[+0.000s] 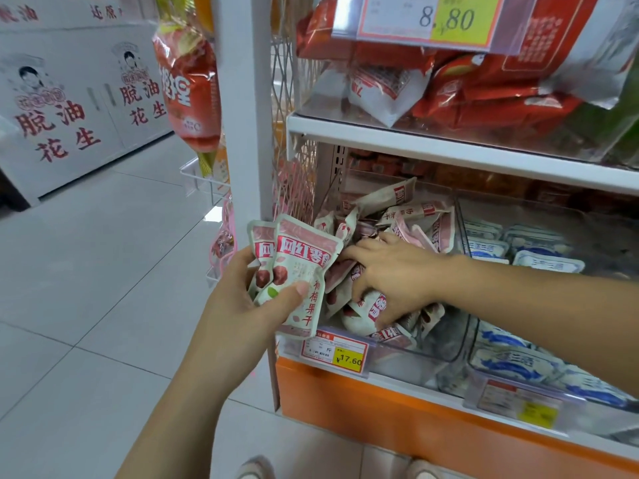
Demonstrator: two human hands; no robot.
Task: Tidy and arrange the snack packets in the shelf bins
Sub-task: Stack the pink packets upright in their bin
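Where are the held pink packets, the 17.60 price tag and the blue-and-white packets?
held pink packets (304,264): head view, front packet's face.
17.60 price tag (349,358): head view, yellow patch.
blue-and-white packets (511,366): head view, front packet's face.

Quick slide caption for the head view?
Left hand holds pink-and-white snack packets while right hand digs into clear plastic shelf bin of more.

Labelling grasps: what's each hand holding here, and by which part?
Left hand grips two pink packets by their lower halves, thumb across the front one. Right hand curls round a loose packet in the clear bin, at its middle.
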